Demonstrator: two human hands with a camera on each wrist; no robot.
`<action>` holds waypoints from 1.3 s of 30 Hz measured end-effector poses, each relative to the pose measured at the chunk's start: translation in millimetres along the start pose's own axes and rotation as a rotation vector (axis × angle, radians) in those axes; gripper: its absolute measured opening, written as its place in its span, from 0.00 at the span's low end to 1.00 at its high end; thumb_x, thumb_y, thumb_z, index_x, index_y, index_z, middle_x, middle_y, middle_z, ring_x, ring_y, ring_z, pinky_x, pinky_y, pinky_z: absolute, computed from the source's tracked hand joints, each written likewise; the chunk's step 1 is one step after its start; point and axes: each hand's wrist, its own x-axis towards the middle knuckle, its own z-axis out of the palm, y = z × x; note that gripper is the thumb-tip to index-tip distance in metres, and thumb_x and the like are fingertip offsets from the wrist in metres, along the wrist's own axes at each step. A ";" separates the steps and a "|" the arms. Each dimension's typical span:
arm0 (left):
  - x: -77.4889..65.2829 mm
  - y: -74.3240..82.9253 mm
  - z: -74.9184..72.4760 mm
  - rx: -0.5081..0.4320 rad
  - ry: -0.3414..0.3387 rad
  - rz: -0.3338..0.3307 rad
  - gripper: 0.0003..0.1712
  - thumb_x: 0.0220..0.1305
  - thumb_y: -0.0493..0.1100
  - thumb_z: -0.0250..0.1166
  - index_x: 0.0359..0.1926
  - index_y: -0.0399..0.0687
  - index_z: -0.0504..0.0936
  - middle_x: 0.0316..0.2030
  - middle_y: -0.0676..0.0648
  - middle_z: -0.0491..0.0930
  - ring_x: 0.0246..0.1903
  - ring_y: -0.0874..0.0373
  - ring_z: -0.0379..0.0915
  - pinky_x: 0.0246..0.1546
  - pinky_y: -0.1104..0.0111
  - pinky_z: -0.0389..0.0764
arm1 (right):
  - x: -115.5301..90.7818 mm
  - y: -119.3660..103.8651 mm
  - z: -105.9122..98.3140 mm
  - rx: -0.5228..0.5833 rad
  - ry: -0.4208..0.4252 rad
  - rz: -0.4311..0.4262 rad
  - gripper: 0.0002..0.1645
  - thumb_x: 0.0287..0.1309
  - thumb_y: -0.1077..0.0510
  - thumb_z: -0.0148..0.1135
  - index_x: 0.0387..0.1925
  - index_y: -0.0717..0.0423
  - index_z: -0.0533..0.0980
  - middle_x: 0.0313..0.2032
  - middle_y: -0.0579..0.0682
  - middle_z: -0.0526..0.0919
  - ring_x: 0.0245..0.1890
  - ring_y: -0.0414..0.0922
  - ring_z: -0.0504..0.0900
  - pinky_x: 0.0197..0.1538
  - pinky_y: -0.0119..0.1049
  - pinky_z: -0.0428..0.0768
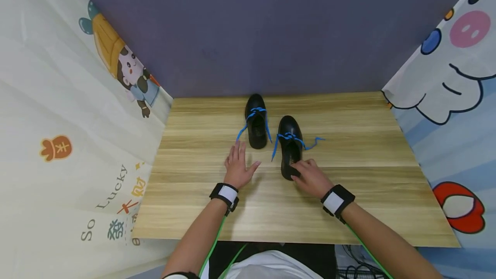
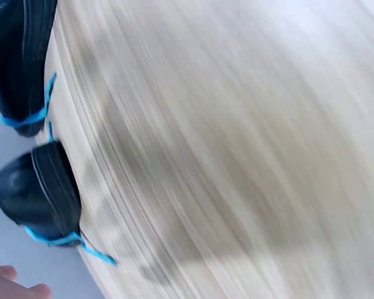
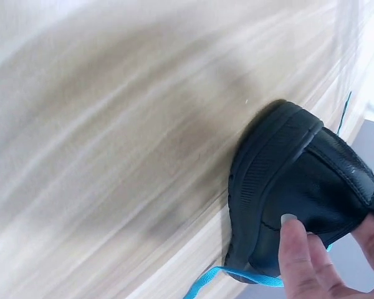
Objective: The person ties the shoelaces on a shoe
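Observation:
Two black leather shoes with untied blue laces sit on the table, toes pointing away from me. My right hand (image 1: 313,178) grips the right shoe (image 1: 289,125) at its heel. In the right wrist view, fingers (image 3: 297,255) lie along the outer side of this shoe (image 3: 318,187), and the thumb is at its heel opening. Beside the heel of the left shoe (image 1: 253,101), slightly nearer to me, my left hand (image 1: 238,169) is spread with straight fingers and holds nothing. Its fingertips are at the end of that shoe's left lace (image 1: 243,131). The left wrist view catches both heels.
The wooden table (image 1: 360,141) meets a dark blue-grey panel (image 1: 252,33) at its far edge. Printed curtains hang at the left (image 1: 58,98) and right (image 1: 457,106). Black cables (image 1: 358,266) show below the near edge.

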 end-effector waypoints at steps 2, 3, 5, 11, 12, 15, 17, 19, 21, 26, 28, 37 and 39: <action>1.1 4.5 4.8 -0.009 -0.010 0.015 0.49 0.67 0.61 0.63 0.77 0.43 0.53 0.77 0.36 0.48 0.74 0.33 0.45 0.62 0.33 0.57 | -3.3 -1.4 1.0 -0.001 0.002 -0.008 0.22 0.61 0.59 0.69 0.54 0.65 0.79 0.48 0.58 0.83 0.47 0.59 0.75 0.49 0.53 0.78; 1.7 6.9 7.1 -0.016 -0.013 0.023 0.49 0.67 0.61 0.63 0.77 0.43 0.53 0.77 0.35 0.48 0.73 0.33 0.46 0.62 0.33 0.57 | -5.0 -2.3 1.3 -0.001 0.005 -0.015 0.21 0.61 0.59 0.69 0.54 0.65 0.79 0.47 0.58 0.83 0.46 0.58 0.75 0.48 0.52 0.78; 2.6 11.8 11.2 -0.028 -0.030 0.034 0.48 0.67 0.61 0.63 0.77 0.45 0.53 0.76 0.35 0.49 0.74 0.34 0.46 0.62 0.34 0.57 | -8.4 -4.2 1.9 -0.005 0.008 -0.037 0.21 0.60 0.59 0.70 0.53 0.64 0.80 0.46 0.57 0.84 0.45 0.57 0.76 0.48 0.52 0.77; 6.5 27.6 19.9 -0.080 -0.068 0.079 0.47 0.67 0.60 0.63 0.77 0.47 0.53 0.77 0.38 0.47 0.74 0.35 0.45 0.62 0.35 0.57 | -17.0 -12.5 -0.1 0.026 0.016 -0.099 0.18 0.60 0.59 0.70 0.51 0.62 0.82 0.44 0.54 0.85 0.45 0.55 0.77 0.48 0.51 0.76; 7.5 30.2 21.5 -0.086 -0.070 0.087 0.47 0.67 0.60 0.63 0.77 0.47 0.53 0.77 0.39 0.47 0.74 0.35 0.45 0.62 0.36 0.58 | -18.2 -13.7 -0.6 0.031 0.016 -0.106 0.18 0.60 0.59 0.70 0.51 0.61 0.82 0.44 0.54 0.85 0.45 0.54 0.76 0.48 0.51 0.76; 10.5 37.7 27.4 -0.107 -0.068 0.109 0.47 0.66 0.59 0.64 0.76 0.45 0.55 0.77 0.38 0.49 0.74 0.35 0.47 0.61 0.36 0.60 | -21.5 -15.7 -0.4 0.044 0.010 -0.122 0.17 0.61 0.58 0.70 0.51 0.59 0.82 0.45 0.52 0.84 0.45 0.52 0.75 0.47 0.49 0.76; 12.2 42.9 32.4 -0.118 -0.073 0.125 0.47 0.66 0.59 0.65 0.76 0.45 0.56 0.77 0.38 0.50 0.73 0.35 0.48 0.61 0.36 0.61 | -23.1 -15.4 0.2 0.048 0.017 -0.130 0.18 0.60 0.59 0.70 0.51 0.59 0.82 0.47 0.53 0.82 0.45 0.52 0.74 0.47 0.48 0.77; 13.5 48.2 38.6 -0.123 -0.081 0.146 0.47 0.66 0.60 0.65 0.76 0.43 0.56 0.76 0.36 0.51 0.73 0.34 0.48 0.60 0.35 0.62 | -23.5 -13.8 0.7 0.057 0.045 -0.126 0.20 0.59 0.59 0.71 0.53 0.61 0.80 0.49 0.55 0.80 0.47 0.52 0.75 0.48 0.48 0.78; 14.6 53.8 45.0 -0.138 -0.093 0.169 0.47 0.66 0.58 0.65 0.76 0.42 0.55 0.75 0.34 0.52 0.73 0.33 0.49 0.60 0.35 0.63 | -22.7 -11.0 1.0 0.071 0.089 -0.110 0.25 0.58 0.60 0.71 0.56 0.63 0.77 0.51 0.59 0.76 0.50 0.55 0.74 0.49 0.50 0.78; 15.7 64.3 58.7 -0.159 -0.136 0.172 0.49 0.67 0.52 0.66 0.78 0.43 0.49 0.74 0.31 0.52 0.73 0.32 0.48 0.62 0.38 0.66 | -15.0 -1.2 2.8 0.131 0.168 -0.046 0.40 0.58 0.61 0.71 0.69 0.65 0.65 0.62 0.70 0.67 0.61 0.65 0.69 0.56 0.61 0.75; 15.4 66.2 62.2 -0.155 -0.157 0.153 0.48 0.68 0.48 0.65 0.78 0.43 0.47 0.75 0.31 0.50 0.73 0.34 0.48 0.64 0.41 0.66 | -10.3 3.3 5.4 0.152 0.174 -0.017 0.43 0.60 0.62 0.69 0.72 0.64 0.60 0.66 0.73 0.62 0.65 0.68 0.65 0.57 0.64 0.73; 7.7 70.9 70.7 -0.247 -0.253 0.069 0.47 0.62 0.34 0.56 0.79 0.42 0.46 0.77 0.34 0.42 0.72 0.39 0.56 0.65 0.55 0.70 | 4.5 16.5 20.7 0.236 0.169 0.083 0.47 0.60 0.65 0.68 0.74 0.70 0.54 0.70 0.77 0.52 0.68 0.74 0.57 0.60 0.69 0.68; 6.1 74.0 69.7 -0.264 -0.279 0.064 0.47 0.63 0.33 0.55 0.79 0.42 0.44 0.78 0.34 0.40 0.69 0.38 0.60 0.60 0.56 0.74 | 5.8 18.5 22.2 0.243 0.165 0.101 0.47 0.60 0.65 0.68 0.74 0.70 0.53 0.69 0.78 0.52 0.68 0.75 0.56 0.60 0.69 0.67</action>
